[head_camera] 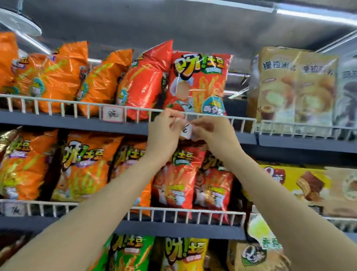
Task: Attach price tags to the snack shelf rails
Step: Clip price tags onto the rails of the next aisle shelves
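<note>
Pinching 1 price tag (187, 131) between both hands, left hand (164, 132) and right hand (211, 130), we judge clipping it onto the top rail (68, 103) comes next.

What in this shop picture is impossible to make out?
Head view only:
- Price tag being fitted: both hands cover most of it, so its writing is unreadable.
- Whether it is clipped onto the top rail: hidden by the left hand and right hand.
- Lower tag: blurred.
</note>
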